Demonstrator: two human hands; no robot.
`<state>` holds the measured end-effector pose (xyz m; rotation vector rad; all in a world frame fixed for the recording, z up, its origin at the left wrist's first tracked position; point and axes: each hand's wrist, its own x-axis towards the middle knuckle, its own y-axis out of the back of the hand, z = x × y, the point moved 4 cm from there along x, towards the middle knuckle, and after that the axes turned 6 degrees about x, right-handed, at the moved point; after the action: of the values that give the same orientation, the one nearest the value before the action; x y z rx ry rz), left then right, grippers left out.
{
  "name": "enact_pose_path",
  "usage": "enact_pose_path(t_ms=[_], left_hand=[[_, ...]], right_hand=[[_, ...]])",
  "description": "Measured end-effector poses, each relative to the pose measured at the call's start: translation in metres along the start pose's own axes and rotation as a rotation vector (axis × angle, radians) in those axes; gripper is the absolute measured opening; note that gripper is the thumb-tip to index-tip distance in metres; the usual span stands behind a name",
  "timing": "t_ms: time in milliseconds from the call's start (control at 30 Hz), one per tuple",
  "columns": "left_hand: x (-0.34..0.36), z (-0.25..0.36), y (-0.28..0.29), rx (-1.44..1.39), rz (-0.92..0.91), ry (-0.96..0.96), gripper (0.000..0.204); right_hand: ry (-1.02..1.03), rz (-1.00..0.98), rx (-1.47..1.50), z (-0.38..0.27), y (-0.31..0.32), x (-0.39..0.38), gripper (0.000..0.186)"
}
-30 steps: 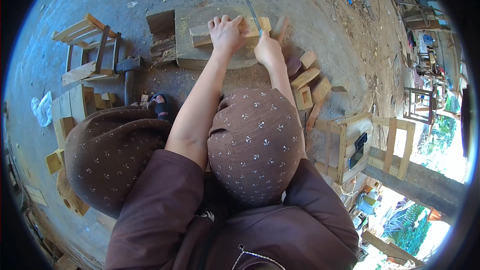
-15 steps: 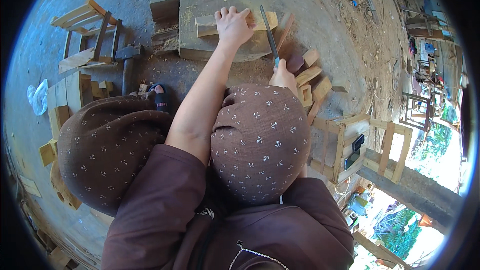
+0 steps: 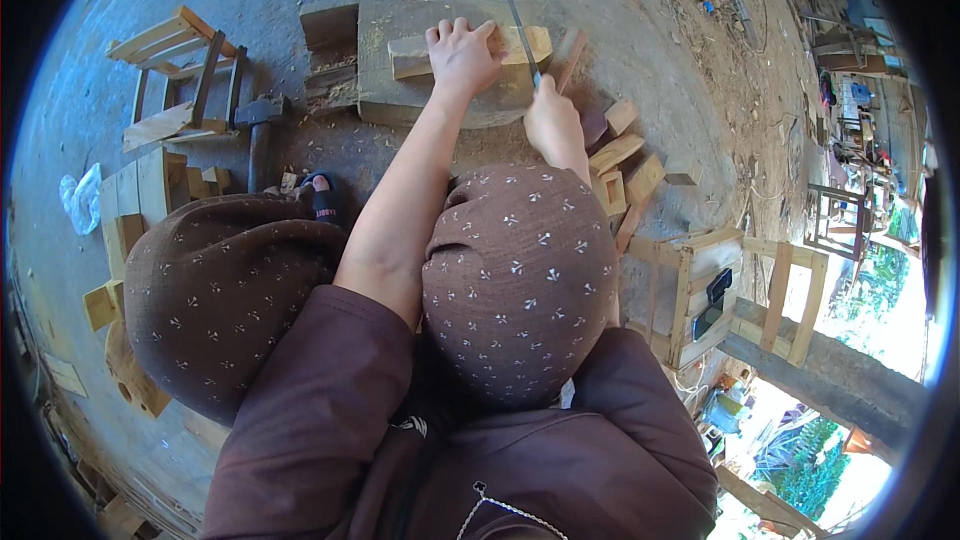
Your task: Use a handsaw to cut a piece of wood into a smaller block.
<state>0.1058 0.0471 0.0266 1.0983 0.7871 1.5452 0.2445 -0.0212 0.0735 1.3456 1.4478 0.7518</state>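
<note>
A pale wooden block (image 3: 408,58) lies across a thick, worn wooden slab (image 3: 385,105) dusted with wood powder. On the block's middle my left hand (image 3: 465,55) presses down, fingers curled over its far edge. My right hand (image 3: 556,123) is closed around the blue-green handle of a long, narrow, dark-bladed tool (image 3: 520,25). Its blade crosses the block's bare right end, pointing away and slightly left. Whether it is a file or a saw I cannot tell. Part of my right forearm is hidden behind my raised right knee.
Several cut wood pieces (image 3: 617,155) are heaped right of the slab. At the left are a small wooden chair frame (image 3: 180,80), a hammer (image 3: 260,120), more blocks (image 3: 145,185) and a clear plastic bag (image 3: 82,200). Another wooden frame (image 3: 685,290) with phones stands at right.
My right hand has pushed the dark-bladed tool forward and a little left over the block's end. The left hand and the block stay nearly where they were.
</note>
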Motion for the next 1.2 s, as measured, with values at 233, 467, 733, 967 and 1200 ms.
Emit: enact_pose_path(t_ms=[233,467,733,967,1200], left_hand=[[0.000,0.003,0.002,-0.007,0.047,-0.030,0.046],[0.002,0.003,-0.003,0.035,0.023,-0.056,0.047],[0.003,0.003,0.000,0.059,-0.006,-0.022,0.048],[-0.001,0.004,-0.003,0.017,0.026,-0.044,0.048],[0.003,0.001,-0.007,0.000,0.071,-0.069,0.048]], right_hand=[[-0.192,-0.058,-0.008,0.022,0.003,-0.053,0.020],[0.029,0.059,0.064,0.009,-0.011,0.021,0.021],[0.070,0.089,0.033,-0.001,-0.008,0.032,0.023],[-0.143,-0.004,0.059,0.038,-0.011,-0.066,0.014],[0.023,0.082,0.166,0.027,-0.023,-0.007,0.019]])
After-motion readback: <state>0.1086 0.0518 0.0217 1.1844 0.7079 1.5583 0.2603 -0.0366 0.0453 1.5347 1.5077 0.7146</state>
